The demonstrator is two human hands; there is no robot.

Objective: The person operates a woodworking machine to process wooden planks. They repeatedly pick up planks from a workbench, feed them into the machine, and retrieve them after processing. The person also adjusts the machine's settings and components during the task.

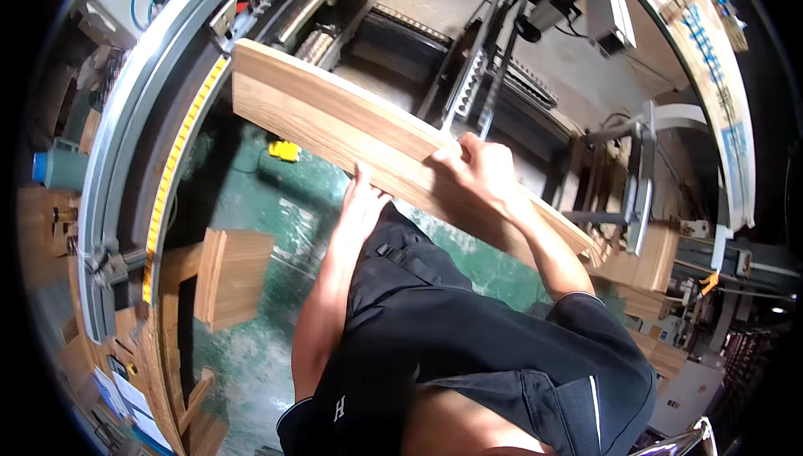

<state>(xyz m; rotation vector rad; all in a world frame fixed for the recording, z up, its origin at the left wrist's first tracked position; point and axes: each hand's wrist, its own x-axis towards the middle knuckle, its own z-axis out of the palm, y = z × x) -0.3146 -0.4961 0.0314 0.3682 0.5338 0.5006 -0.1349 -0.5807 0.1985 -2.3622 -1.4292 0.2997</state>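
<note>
Wooden board [401,155] is held by the near edge of the machine [469,79], not yet released: our right hand [488,173] clamps its far edge, our left hand [364,205] touches its near edge, closure unclear.

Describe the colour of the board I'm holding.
The board is light brown with wood grain, clearest in the head view.

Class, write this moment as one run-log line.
wooden panel: above green floor | left hand: touching near edge | right hand: gripping far edge
</note>
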